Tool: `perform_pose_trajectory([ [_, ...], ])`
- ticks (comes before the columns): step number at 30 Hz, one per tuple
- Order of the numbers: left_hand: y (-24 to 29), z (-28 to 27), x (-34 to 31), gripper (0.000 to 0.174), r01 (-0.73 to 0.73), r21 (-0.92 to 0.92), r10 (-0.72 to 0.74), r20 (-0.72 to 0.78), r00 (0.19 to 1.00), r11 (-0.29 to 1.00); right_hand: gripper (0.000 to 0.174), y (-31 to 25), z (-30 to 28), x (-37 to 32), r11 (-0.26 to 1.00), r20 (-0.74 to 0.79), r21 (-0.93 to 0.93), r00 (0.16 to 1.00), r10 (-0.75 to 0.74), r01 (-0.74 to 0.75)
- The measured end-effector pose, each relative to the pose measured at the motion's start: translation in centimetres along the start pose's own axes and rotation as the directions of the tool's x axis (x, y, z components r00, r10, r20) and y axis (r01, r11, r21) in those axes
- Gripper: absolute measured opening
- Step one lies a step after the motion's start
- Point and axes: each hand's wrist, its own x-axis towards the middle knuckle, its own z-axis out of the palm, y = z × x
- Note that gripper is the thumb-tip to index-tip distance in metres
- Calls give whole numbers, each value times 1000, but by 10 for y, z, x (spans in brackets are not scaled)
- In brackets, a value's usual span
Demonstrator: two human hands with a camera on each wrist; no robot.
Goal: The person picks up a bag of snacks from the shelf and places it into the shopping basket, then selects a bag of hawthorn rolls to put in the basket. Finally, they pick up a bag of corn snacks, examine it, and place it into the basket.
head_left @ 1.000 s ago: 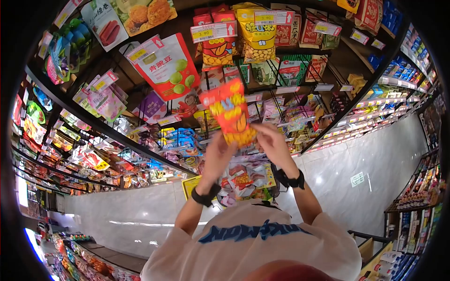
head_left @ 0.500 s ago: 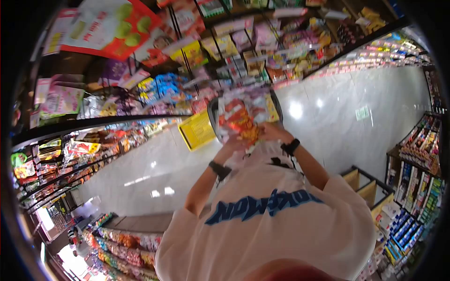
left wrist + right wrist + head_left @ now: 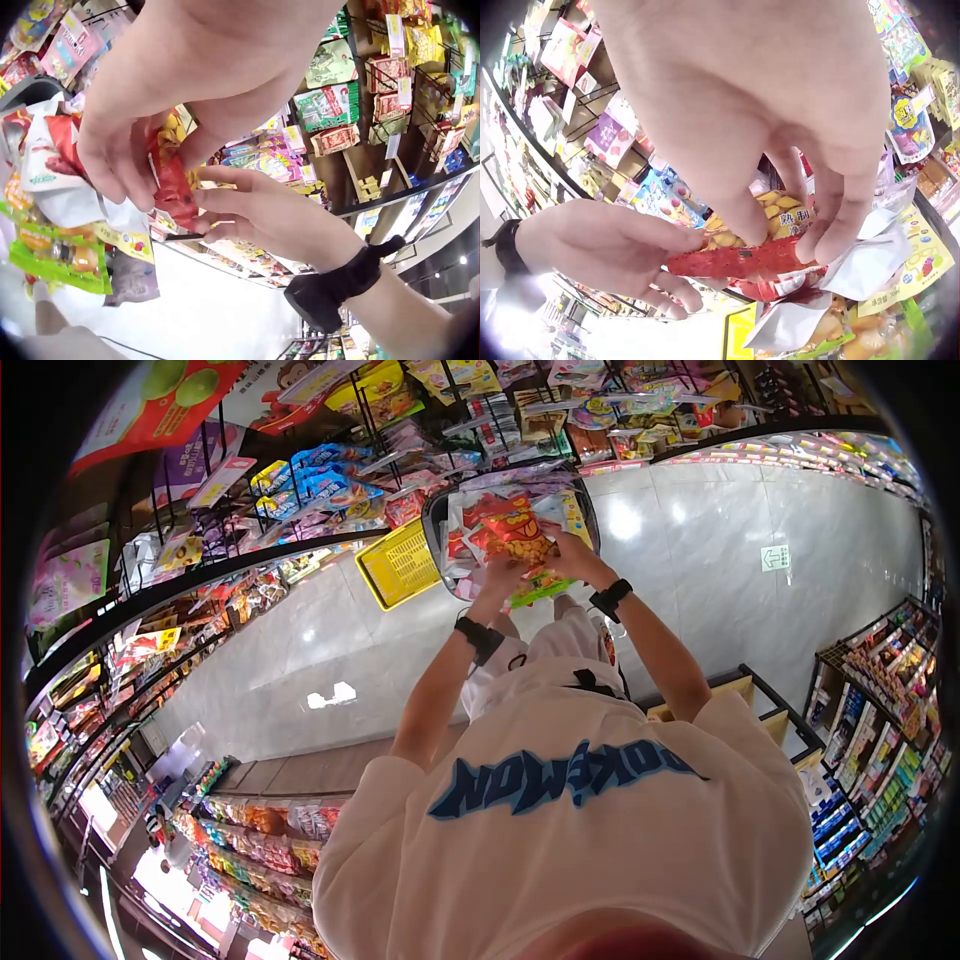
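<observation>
In the head view a red snack bag lies over the packets in a dark-rimmed basket. My left hand holds its near left edge and my right hand its near right side. The left wrist view shows the left hand with fingers curled on the red bag, the right hand pinching its other end. From the right wrist, the right hand grips the bag by its edge, opposite the left hand. White and green packets lie beneath and beside it.
A yellow basket stands left of the dark-rimmed one. Snack shelves with metal hooks run along the far side. Pale floor stretches to the right, with a wooden-topped rack near the right arm. More shelves stand at lower left.
Both hands have carried the red bag down from in front of the shelf to the packets in the basket. The head view has tilted down, bringing the yellow basket and floor into view.
</observation>
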Motion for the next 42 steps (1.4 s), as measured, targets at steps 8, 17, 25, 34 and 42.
perform_pose_trajectory([
  [8, 11, -1, 62, 56, 42, 97, -45, 30, 999, 994, 46, 8, 2, 27, 976, 42, -217, 999, 33, -23],
  [17, 7, 11, 95, 64, 283, -81, -274, 105, 956, 956, 58, 112, 55, 47, 871, -23, -485, 996, 83, -84],
  [25, 35, -12, 68, 19, 126, 380, -74, -150, 986, 917, 42, 45, 10, 22, 894, -72, -416, 986, 149, -165],
  [34, -2, -112, -51, 20, -4, 794, 100, -72, 992, 608, 49, 64, 1, -21, 963, -45, -229, 990, 133, -139],
  [42, 73, -130, -130, 28, 188, -416, -176, 69, 982, 889, 23, 40, -18, -3, 943, -159, -288, 963, -219, 167],
])
